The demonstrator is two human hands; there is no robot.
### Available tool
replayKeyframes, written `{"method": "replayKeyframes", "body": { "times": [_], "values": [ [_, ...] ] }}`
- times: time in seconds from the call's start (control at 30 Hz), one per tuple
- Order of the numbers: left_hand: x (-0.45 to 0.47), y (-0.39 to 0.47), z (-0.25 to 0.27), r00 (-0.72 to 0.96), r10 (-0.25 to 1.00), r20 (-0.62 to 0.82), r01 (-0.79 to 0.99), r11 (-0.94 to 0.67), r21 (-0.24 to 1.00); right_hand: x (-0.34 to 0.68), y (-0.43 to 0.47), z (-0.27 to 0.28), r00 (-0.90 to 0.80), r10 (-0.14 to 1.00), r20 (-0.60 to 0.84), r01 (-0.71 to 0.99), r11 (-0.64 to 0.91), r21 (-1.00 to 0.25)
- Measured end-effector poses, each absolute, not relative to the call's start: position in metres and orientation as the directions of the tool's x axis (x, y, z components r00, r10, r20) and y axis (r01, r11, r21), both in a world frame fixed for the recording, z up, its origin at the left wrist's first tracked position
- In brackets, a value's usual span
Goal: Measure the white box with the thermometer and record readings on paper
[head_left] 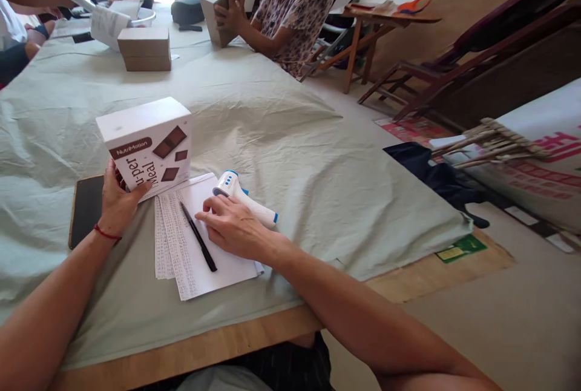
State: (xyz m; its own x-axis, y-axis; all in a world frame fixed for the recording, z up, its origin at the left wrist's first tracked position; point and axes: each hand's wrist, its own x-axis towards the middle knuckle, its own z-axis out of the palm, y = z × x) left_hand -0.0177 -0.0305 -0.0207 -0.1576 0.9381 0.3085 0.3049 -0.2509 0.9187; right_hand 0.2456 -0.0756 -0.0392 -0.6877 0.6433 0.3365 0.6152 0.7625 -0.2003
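My left hand (118,197) grips the lower edge of a white box (149,143) with brown "NutriMotion" print, its thumb across the front. The box is tilted above the table, close to the papers. My right hand (231,224) rests over several sheets of written paper (227,276), fingers loosely spread, and holds nothing that I can see. Just beyond its knuckles lies a white infrared thermometer (252,206) with blue trim, partly covered by the hand. A black pen (198,238) lies across the sheets to the left of that hand. Behind my left wrist is a dark phone or tablet (86,209).
A light green cloth (281,137) covers the table. Farther back are a brown box (144,50) and a dark case (187,9). Across the table, a person in a patterned shirt (295,22) holds another box (221,16). Orange scissors (414,5) lie on a wooden stand.
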Motion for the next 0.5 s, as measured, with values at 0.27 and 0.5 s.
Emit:
{"method": "replayKeyframes", "body": {
  "times": [0.27, 0.5],
  "values": [
    [-0.011, -0.038, -0.021, -0.261, 0.898, 0.354, 0.131, -0.331, 0.935, 0.256, -0.072, -0.032, -0.485, 0.77, 0.414, 0.797, 0.584, -0.152],
    [0.006, -0.047, -0.019, -0.076, 0.962, 0.263, 0.116, -0.253, 0.96, 0.28, -0.058, -0.026, -0.202, 0.975, 0.092, 0.965, 0.214, -0.15]
  ]
}}
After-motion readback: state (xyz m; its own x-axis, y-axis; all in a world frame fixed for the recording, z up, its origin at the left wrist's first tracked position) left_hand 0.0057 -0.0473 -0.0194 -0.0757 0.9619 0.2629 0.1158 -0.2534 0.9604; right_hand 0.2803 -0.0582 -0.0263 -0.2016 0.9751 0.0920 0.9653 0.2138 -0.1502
